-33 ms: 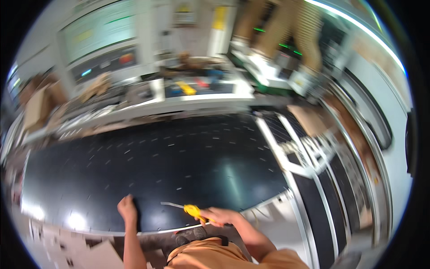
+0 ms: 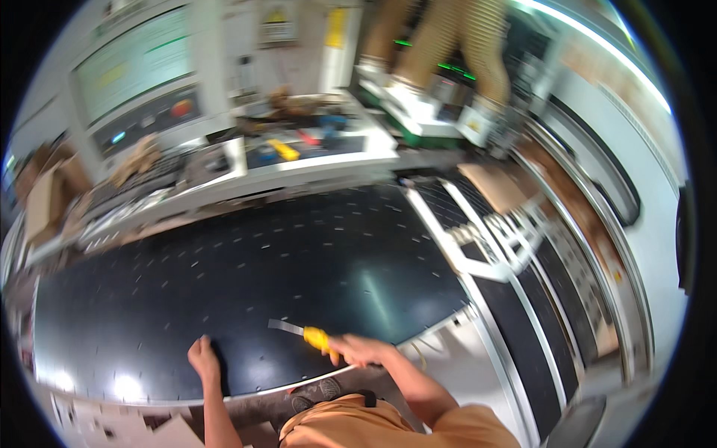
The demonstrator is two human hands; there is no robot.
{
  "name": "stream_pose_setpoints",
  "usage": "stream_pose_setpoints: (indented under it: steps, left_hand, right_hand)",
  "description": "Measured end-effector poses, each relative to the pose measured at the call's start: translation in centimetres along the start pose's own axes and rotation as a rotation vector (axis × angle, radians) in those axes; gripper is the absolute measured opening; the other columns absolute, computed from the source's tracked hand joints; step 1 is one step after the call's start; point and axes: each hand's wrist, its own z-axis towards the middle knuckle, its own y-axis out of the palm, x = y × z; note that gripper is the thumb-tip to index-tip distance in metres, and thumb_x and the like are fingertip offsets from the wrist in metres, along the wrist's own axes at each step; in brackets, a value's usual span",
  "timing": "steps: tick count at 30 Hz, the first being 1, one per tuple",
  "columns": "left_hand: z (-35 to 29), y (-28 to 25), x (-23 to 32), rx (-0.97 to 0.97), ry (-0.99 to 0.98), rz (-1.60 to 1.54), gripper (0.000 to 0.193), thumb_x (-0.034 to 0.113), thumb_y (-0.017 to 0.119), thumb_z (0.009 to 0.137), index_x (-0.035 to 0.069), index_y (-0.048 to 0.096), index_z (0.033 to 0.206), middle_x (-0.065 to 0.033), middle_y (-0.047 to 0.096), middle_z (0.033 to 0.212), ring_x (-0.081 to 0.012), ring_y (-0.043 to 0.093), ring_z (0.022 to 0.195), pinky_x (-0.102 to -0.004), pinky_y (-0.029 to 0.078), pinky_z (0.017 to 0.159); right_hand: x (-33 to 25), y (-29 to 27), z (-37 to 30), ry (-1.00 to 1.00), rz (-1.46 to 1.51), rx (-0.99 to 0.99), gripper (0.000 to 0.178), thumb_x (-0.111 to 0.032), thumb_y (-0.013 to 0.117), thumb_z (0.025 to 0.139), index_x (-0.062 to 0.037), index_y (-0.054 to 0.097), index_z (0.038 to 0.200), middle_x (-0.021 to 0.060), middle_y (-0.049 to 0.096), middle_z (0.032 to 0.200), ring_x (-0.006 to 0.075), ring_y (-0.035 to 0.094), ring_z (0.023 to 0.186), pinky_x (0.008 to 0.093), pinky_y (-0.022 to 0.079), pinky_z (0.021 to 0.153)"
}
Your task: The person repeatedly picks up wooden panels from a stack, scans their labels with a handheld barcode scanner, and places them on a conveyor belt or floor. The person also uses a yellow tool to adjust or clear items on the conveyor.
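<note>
My right hand (image 2: 362,349) is closed round the yellow handle of a utility knife (image 2: 317,340). Its flat grey blade points left above the near part of a large black tabletop (image 2: 299,276). To the left, my left hand (image 2: 203,358) makes a loose fist over the table's near edge. The inside of that fist is hidden, and a dark shadow lies beside it. Small light marks are scattered across the black surface.
Beyond the table, a ledge (image 2: 314,166) carries a keyboard (image 2: 153,175) and loose tools, below a screen (image 2: 134,63). White rails (image 2: 478,269) border the right side. Farther back stands a machine with ribbed tan hoses (image 2: 484,52). Cardboard boxes (image 2: 46,205) are at the far left.
The whole scene has shifted left in view as my head turned. The knife has rotated, so its blade shows broader. Both hands stay closed in about the same places.
</note>
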Motion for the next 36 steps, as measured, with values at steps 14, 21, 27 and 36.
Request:
stream_pose_setpoints:
  steps: [14,21,27,36]
  left_hand:
    - [0.5,1.9,-0.3,0.035,0.195,0.121,0.040,0.013,0.058,0.096,-0.005,0.040,0.065,-0.0075,0.035,0.055,-0.0147,0.030,0.056,-0.0400,0.029,0.052]
    - [0.3,1.7,0.1,0.032,0.199,0.119,0.040,0.013,0.059,0.095,-0.003,0.038,0.064,-0.0066,0.034,0.055,-0.0140,0.030,0.056,-0.0399,0.029,0.052]
    - [0.3,1.5,0.5,0.033,0.186,0.158,0.041,0.013,0.060,0.094,-0.003,0.038,0.063,-0.0072,0.034,0.054,-0.0143,0.031,0.056,-0.0404,0.030,0.052]
    - [0.1,1.6,0.5,0.036,0.178,0.170,0.042,0.013,0.061,0.094,-0.002,0.037,0.063,-0.0057,0.034,0.054,-0.0132,0.030,0.055,-0.0395,0.030,0.051]
  right_hand:
    - [-5.7,-28.7,-5.7,0.197,-0.270,1.718,0.068,-0.055,0.036,0.102,0.0070,0.053,0.124,0.0330,0.065,0.115,0.0482,0.062,0.112,0.0540,0.048,0.096]
    - [-9.0,-29.2,-3.5,0.248,-0.272,1.624,0.070,-0.056,0.034,0.102,0.0067,0.051,0.129,0.0332,0.063,0.123,0.0452,0.060,0.119,0.0516,0.046,0.102]
    - [-9.7,-29.3,-1.4,0.273,-0.228,1.580,0.073,-0.058,0.034,0.101,0.0071,0.050,0.130,0.0322,0.063,0.124,0.0434,0.060,0.120,0.0504,0.047,0.103]
    - [-8.8,-30.1,-0.2,0.316,-0.235,1.591,0.071,-0.058,0.035,0.101,0.0049,0.050,0.130,0.0309,0.063,0.124,0.0422,0.060,0.121,0.0500,0.047,0.102]
